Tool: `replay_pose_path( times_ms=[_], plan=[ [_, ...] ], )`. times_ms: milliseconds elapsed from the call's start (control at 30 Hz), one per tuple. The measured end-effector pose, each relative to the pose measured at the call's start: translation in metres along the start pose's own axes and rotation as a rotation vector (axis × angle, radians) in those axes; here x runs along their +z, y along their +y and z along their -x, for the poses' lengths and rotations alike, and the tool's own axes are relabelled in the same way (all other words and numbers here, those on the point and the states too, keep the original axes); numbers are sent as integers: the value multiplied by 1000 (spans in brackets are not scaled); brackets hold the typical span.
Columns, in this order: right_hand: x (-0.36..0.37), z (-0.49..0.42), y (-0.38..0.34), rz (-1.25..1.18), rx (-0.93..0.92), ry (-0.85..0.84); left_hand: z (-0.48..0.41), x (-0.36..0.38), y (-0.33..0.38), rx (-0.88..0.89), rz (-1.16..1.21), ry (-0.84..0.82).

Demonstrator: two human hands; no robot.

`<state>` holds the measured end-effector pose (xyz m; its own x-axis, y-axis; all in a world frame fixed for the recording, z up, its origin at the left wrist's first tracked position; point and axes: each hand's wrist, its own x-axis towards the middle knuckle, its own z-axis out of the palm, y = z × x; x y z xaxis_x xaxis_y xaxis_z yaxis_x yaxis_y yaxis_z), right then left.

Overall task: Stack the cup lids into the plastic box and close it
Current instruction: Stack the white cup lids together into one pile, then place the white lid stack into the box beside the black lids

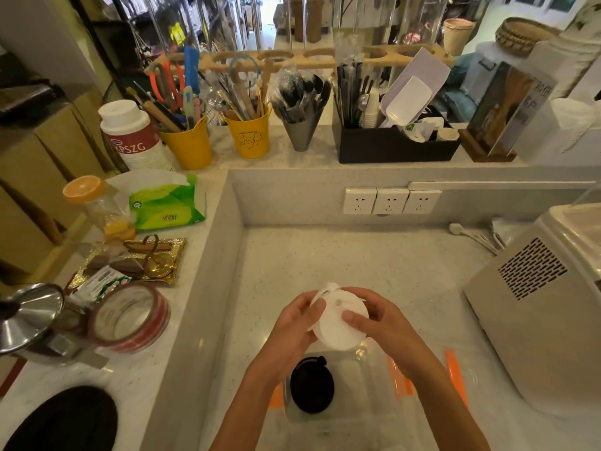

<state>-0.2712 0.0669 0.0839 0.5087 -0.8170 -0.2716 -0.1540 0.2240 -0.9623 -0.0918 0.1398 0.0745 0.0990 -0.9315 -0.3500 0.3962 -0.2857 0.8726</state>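
Observation:
A stack of white cup lids (pixel 338 323) is held above the counter between both hands. My left hand (pixel 294 323) grips its left edge and my right hand (pixel 377 317) grips its right side, thumb across the top lid. Below my forearms stands a clear plastic box (pixel 364 359) with orange clasps. A stack of black cup lids (pixel 311 384) sits inside it at the left. A second orange clasp (pixel 455 375) to the right seems to belong to the box's clear lid, which is hard to make out.
A beige appliance (pixel 533 307) stands at the right. On the raised ledge at left are a tape roll (pixel 130 320), a gold tray (pixel 130 262), a steel pot lid (pixel 29 317) and a tissue pack (pixel 167 203). Utensil buckets line the back shelf.

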Motion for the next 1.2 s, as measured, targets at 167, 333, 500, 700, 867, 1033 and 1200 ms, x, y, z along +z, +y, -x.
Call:
replay_pose_path(
  times_ms=[167, 333, 500, 700, 867, 1033, 1200],
  plan=[
    [-6, 18, 17, 336, 25, -6, 16, 0, -21, -83, -192, 55],
    [1, 35, 32, 610, -41, -196, 35, 12, -44, -188, -21, 74],
    [-8, 33, 30, 1009, -94, -255, 48, -2, -59, -296, 31, -64],
    [-12, 12, 48, 1583, -207, -420, 20, 5, -96, -270, -1196, 128],
    [3, -3, 72, 1743, -261, -595, 6, 16, -119, -209, -1711, 151],
    [7, -10, 96, 1771, -216, -636, -2, 6, -113, -94, -1808, 76],
    [10, -10, 112, 1690, -122, -578, 3, 3, -118, -85, -1747, 93]
  ],
)
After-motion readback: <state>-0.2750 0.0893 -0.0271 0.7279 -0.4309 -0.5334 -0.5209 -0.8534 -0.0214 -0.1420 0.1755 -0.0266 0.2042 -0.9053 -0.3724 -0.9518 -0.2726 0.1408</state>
